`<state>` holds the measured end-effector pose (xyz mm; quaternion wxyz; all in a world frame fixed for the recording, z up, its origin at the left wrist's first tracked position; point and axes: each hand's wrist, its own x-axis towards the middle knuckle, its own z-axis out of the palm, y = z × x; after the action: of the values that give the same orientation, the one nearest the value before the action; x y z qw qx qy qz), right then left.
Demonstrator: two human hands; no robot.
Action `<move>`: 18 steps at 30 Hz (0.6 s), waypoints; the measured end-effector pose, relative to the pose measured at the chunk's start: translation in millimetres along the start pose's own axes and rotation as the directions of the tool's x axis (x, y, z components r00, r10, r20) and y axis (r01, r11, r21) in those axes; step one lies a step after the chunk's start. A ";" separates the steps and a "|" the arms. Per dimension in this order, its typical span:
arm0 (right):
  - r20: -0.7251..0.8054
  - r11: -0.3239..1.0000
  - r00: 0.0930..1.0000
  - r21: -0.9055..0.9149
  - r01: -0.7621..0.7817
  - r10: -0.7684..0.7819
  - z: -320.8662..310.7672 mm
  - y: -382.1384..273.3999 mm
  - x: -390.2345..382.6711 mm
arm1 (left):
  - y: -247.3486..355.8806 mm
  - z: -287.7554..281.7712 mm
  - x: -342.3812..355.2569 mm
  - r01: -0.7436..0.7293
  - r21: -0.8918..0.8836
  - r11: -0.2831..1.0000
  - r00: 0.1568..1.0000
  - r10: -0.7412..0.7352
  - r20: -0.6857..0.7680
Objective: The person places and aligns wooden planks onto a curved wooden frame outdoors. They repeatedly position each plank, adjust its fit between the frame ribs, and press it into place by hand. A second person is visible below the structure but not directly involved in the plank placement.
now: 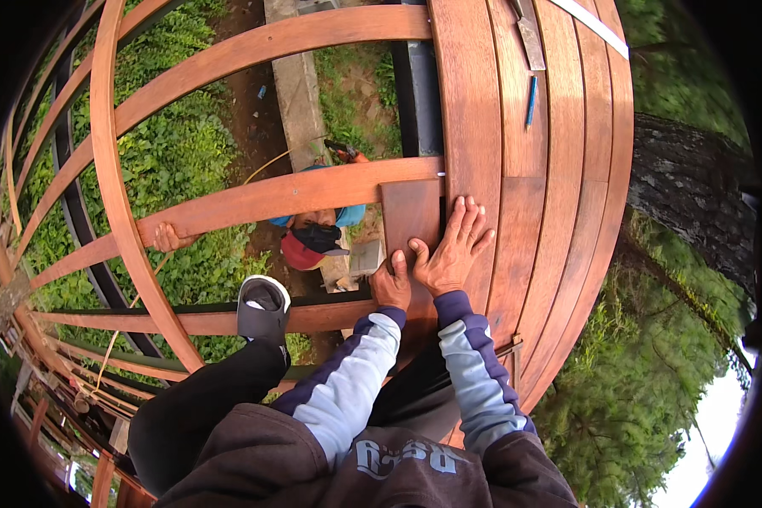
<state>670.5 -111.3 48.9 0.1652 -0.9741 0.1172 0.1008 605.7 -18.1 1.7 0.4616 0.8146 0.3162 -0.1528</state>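
A short reddish plank [409,220] lies across the joists beside the laid deck boards [474,102]. My left hand [392,283] is closed on this plank's left edge, thumb pointing forward and fingers mostly hidden. My right hand [444,258] rests with fingers spread over the seam between the plank and the neighbouring board, its thumb on the short plank. A blue pencil [531,102] lies farther up on the boards, below a flat metal tool [529,42] with a blade.
Below the open joists [271,190], a co-worker in a red cap [303,252] holds a beam with one hand [171,237], near an orange tool [351,154]. My shoe [262,317] is on a lower beam. Greenery lies underneath; a large trunk [686,212] stands right of the deck.
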 end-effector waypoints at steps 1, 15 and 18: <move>0.000 1.000 1.000 0.007 -0.008 0.008 -0.1 0.6 1.1 | 1.1 0.9 0.0 -0.045 -0.012 0.999 0.999 0.045 -0.032; 0.052 0.918 0.917 -0.021 -0.395 0.396 -26.1 10.5 -15.3 | 4.8 -0.9 -0.3 -0.006 0.018 1.000 1.000 0.006 0.005; 0.053 0.933 0.931 -0.008 -0.360 0.360 -23.1 12.6 -12.8 | 2.7 -0.5 -0.9 -0.002 0.023 1.000 1.000 0.002 -0.008</move>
<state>658.7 -128.4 69.5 0.1481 -0.9329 0.2894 0.1552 606.8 -19.0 4.2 0.4509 0.8209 0.3155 -0.1528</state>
